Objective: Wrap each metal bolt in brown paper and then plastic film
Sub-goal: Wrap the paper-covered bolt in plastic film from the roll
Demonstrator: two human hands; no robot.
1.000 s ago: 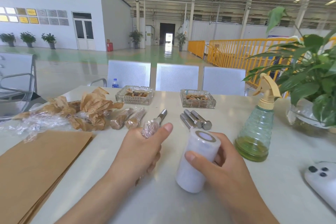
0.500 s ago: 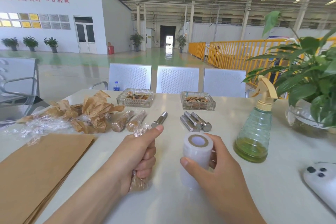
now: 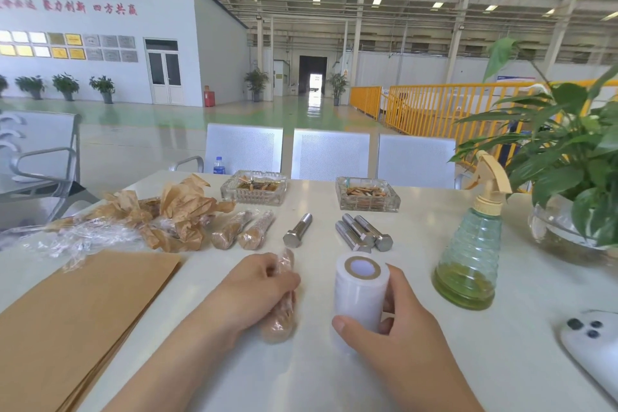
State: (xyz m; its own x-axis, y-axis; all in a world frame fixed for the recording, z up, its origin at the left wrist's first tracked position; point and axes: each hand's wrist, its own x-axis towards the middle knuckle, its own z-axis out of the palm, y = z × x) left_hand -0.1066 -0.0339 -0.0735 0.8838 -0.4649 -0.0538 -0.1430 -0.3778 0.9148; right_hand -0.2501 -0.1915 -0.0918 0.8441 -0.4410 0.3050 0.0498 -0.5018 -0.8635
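Note:
My left hand [image 3: 254, 291] grips a bolt wrapped in brown paper and film [image 3: 282, 314], which lies lengthwise on the white table [image 3: 334, 378]. Just to its right, my right hand [image 3: 398, 321] holds the white roll of plastic film [image 3: 359, 301] standing upright on the table. Behind them lie two wrapped bolts [image 3: 244, 232], a single bare bolt [image 3: 297, 232] and a group of three bare bolts [image 3: 363, 236]. A stack of brown paper sheets [image 3: 77, 314] lies at the left front.
Crumpled brown paper and film [image 3: 150, 221] are piled at the back left. Two glass ashtrays [image 3: 254, 191] [image 3: 368, 197] stand at the far edge. A green spray bottle [image 3: 471, 247], a potted plant [image 3: 568, 177] and a white phone [image 3: 592, 344] occupy the right side.
My left hand has lowered the wrapped bolt from upright to lying flat on the table. The film roll has been set upright, still in my right hand.

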